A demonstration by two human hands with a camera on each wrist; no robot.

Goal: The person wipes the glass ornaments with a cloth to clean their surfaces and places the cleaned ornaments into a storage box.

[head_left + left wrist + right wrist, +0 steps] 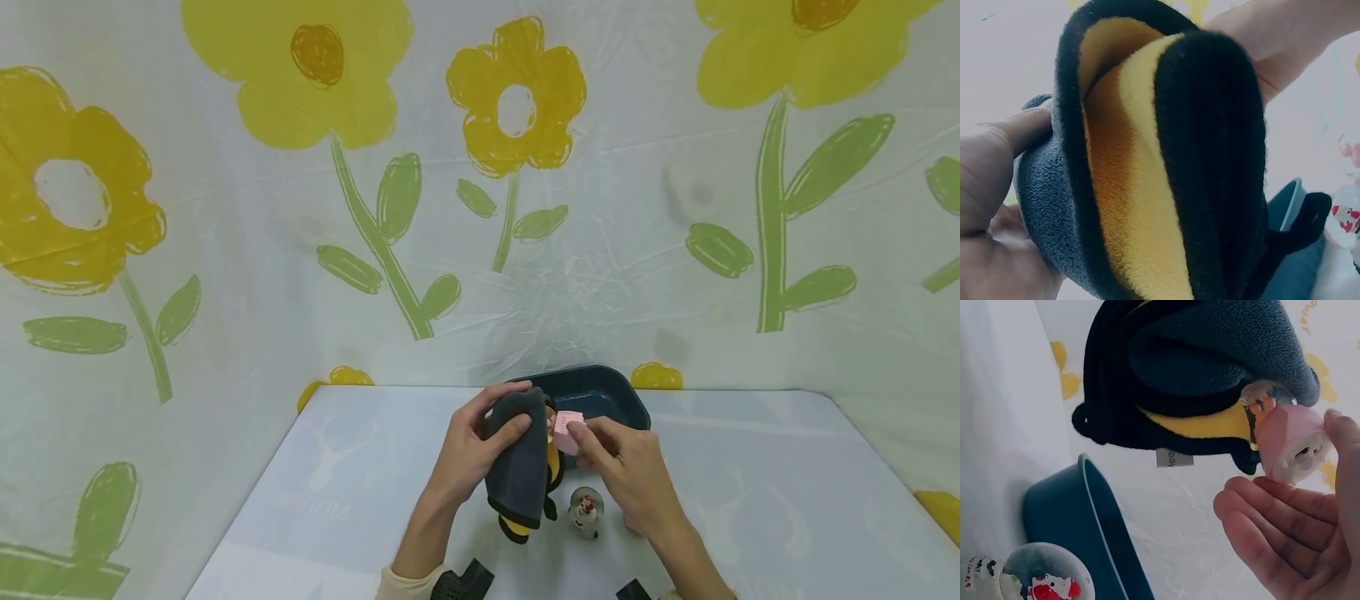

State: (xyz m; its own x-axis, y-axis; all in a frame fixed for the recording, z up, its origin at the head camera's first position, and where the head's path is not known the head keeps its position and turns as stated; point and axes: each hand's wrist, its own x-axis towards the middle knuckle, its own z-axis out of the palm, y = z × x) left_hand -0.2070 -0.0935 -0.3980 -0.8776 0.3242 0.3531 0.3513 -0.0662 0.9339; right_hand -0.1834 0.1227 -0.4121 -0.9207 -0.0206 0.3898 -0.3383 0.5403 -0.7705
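Observation:
My left hand grips a folded cloth, grey outside and yellow inside with black edging, thumb on the near face. In the left wrist view the folds of the cloth gape, showing the yellow lining. Between right thumb and fingers, my right hand pinches a small snow globe by its pink base. Its clear dome, with a pinkish-orange figure inside, is against the yellow side of the cloth, partly covered by it. A second snow globe with a red-and-white figure stands on the table below the hands.
A dark teal bin stands at the table's back edge, behind the hands and partly hidden by them. The white table has faint printed patterns. Behind it hangs a white curtain with yellow flowers.

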